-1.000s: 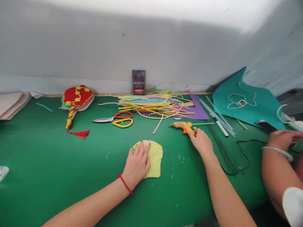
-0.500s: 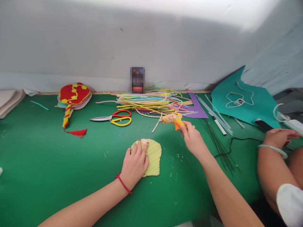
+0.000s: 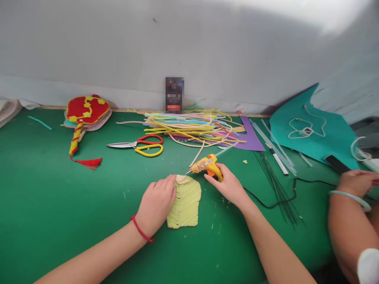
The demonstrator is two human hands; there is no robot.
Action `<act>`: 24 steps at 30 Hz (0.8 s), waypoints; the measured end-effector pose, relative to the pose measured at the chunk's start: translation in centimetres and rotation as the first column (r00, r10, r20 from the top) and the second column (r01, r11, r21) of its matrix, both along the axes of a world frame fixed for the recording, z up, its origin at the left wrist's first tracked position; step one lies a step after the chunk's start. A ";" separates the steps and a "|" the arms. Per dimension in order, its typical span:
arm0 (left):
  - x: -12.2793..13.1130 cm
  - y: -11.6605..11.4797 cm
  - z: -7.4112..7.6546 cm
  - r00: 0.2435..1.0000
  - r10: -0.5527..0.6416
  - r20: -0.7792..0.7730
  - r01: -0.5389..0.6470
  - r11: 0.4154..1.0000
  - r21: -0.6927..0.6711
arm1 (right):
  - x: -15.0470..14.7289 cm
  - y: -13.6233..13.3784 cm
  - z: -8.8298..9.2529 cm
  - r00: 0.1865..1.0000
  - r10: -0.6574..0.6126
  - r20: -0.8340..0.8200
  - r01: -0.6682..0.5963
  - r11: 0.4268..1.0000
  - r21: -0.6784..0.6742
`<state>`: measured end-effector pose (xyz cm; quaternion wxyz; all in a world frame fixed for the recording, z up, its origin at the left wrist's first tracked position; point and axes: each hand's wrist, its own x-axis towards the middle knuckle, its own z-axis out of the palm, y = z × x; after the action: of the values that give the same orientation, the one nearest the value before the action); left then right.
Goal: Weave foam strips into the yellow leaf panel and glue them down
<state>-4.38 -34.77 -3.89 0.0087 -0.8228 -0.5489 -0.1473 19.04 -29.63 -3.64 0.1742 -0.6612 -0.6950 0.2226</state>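
Our right hand [image 3: 230, 185] grips the yellow plastic glue gun [image 3: 211, 161]; our left hand [image 3: 156, 202] touches the ribbed yellow-green panel [image 3: 187, 205], pinch unclear.

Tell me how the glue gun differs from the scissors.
The glue gun is held in the right hand, while the scissors lie untouched on the green table.
The glue gun tilts nose-down near the top of the yellow-green piece; the scissors lie flat.
The glue gun has a yellow body and orange trigger; the scissors have silver blades, one red loop and one yellow.
Both point leftward in the picture.
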 end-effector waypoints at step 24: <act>-3.1 5.0 -1.2 0.876 0.026 0.481 0.131 0.948 -0.290 | -0.1 -0.8 0.6 0.996 -0.016 0.087 0.013 0.999 0.036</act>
<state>-7.49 -29.74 -5.07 -0.2619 -0.7662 -0.5274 -0.2572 18.90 -30.45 -3.07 0.1568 -0.6721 -0.7010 0.1799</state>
